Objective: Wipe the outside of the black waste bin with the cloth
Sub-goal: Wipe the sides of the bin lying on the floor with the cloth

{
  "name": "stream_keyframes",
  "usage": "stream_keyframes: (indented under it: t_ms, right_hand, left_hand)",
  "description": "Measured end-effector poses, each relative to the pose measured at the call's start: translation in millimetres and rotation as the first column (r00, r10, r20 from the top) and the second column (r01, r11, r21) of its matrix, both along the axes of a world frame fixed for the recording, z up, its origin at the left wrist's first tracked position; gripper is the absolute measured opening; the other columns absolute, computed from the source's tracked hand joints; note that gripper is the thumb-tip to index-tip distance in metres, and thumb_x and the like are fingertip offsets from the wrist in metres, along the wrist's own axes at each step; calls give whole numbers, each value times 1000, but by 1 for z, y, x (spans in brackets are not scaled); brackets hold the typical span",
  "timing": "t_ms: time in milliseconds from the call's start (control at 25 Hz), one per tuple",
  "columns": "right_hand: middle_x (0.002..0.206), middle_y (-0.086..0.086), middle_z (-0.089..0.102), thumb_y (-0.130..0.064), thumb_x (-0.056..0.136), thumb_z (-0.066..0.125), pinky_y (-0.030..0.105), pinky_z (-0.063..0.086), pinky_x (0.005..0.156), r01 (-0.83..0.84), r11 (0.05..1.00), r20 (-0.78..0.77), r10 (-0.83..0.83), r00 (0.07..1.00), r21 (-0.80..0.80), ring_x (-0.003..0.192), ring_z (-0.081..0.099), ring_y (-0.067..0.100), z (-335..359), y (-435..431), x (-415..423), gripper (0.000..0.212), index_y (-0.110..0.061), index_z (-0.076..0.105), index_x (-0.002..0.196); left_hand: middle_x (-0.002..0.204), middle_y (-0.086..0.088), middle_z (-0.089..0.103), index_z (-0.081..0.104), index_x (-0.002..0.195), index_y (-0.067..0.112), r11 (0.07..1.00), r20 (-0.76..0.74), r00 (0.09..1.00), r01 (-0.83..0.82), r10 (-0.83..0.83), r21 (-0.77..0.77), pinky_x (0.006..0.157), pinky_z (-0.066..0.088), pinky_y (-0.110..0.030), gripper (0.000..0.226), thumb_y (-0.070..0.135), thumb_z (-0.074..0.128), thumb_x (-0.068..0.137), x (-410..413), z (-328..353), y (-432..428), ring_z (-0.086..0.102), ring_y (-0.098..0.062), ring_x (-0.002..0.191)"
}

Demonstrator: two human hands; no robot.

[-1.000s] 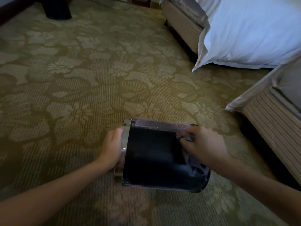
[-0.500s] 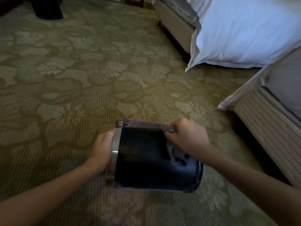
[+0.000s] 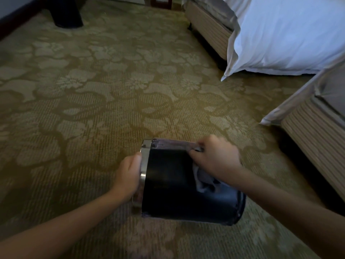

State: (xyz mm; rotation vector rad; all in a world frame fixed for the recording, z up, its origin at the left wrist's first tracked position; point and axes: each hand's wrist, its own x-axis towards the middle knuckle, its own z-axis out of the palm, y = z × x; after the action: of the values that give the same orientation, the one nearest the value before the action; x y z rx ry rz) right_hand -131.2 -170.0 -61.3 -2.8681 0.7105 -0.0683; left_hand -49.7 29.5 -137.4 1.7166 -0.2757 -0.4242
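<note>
Metal rim (image 3: 144, 165) in left hand (image 3: 127, 174); bed (image 3: 317, 139) close right.

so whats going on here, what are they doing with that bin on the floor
A person is cleaning a black waste bin that is tipped on its side over the patterned carpet, opening to the left. The left hand grips the metal rim to steady it. The right hand holds a grey cloth against the bin's outer wall, near its upper edge. A bed with white bedding stands beyond.
</note>
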Motion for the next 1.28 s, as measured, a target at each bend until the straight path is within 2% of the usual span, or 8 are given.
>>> stream_keyframes:
  t_ms: [200, 280, 440, 560, 720, 960, 1080, 1280]
  right_hand:
    - [85, 2, 55, -45, 93, 56, 34, 35, 69, -279, 959, -9, 280, 960, 52, 92, 63, 30, 6, 77, 56, 28, -17, 55, 89]
    - [85, 1, 53, -44, 94, 55, 35, 34, 69, -298, 954, -5, 299, 954, 37, 91, 62, 29, 8, 77, 56, 28, -17, 50, 88]
    - [99, 6, 68, -53, 92, 54, 32, 37, 68, -161, 985, -40, 158, 987, -65, 94, 66, 30, 5, 18, 21, 38, -18, 66, 100]
    - [80, -5, 69, -61, 89, 54, 28, 40, 58, 73, 997, -106, -75, 991, -26, 77, 67, 17, 16, -53, -35, 41, -23, 71, 87]
    - [68, -8, 63, -51, 87, 64, 26, 34, 52, 233, 972, -70, -230, 971, 34, 61, 54, 6, 17, -86, -64, 34, -21, 69, 73]
    - [67, -11, 59, -48, 87, 65, 25, 33, 52, 185, 982, 39, -184, 982, -42, 60, 48, 7, 3, -79, -56, 28, -24, 66, 72]
    - [66, -11, 52, -48, 87, 63, 26, 27, 52, 100, 977, -44, -110, 993, -187, 59, 44, 13, 8, -72, -41, 28, -24, 63, 73]
    - [67, -11, 48, -46, 89, 58, 27, 29, 55, 4, 994, -102, -15, 995, -105, 70, 55, 18, 11, -47, -13, 25, -26, 58, 74]
  left_hand:
    - [50, 19, 52, 37, 54, 17, 1000, 223, 975, -19, 16, 10, 47, 30, -15, 32, 35, 34, 80, -2, -5, -2, 44, 7, 47]
    - [46, 14, 49, 37, 53, 17, 1000, 175, 984, -16, 17, -10, 48, 32, -20, 33, 28, 36, 83, 1, -4, -4, 40, 3, 44]
    - [59, -2, 56, 54, 63, 6, 999, -16, 999, -33, 33, 12, 51, 41, -28, 40, 16, 38, 99, 4, -1, -3, 51, -5, 50]
    - [59, 7, 63, 53, 69, 4, 999, -24, 999, -33, 34, 11, 48, 42, -16, 38, 11, 34, 101, -2, 9, -4, 57, -2, 53]
    - [62, 1, 58, 52, 69, 7, 998, -40, 997, -70, 70, 11, 54, 42, -26, 38, 13, 35, 102, -4, 7, -3, 54, -5, 53]
    - [45, 18, 54, 47, 65, 4, 1000, -11, 1000, -30, 30, -1, 39, 34, -11, 40, 9, 32, 102, 1, 5, -8, 50, 2, 42]
    - [46, 20, 54, 49, 68, 2, 1000, 14, 1000, -27, 27, 4, 40, 35, -11, 38, 10, 32, 102, 2, 3, -7, 51, 2, 45]
    - [56, 34, 58, 51, 69, 9, 999, 74, 997, 14, -17, 51, 48, 40, -11, 40, 13, 31, 103, -1, 1, -5, 56, 12, 57]
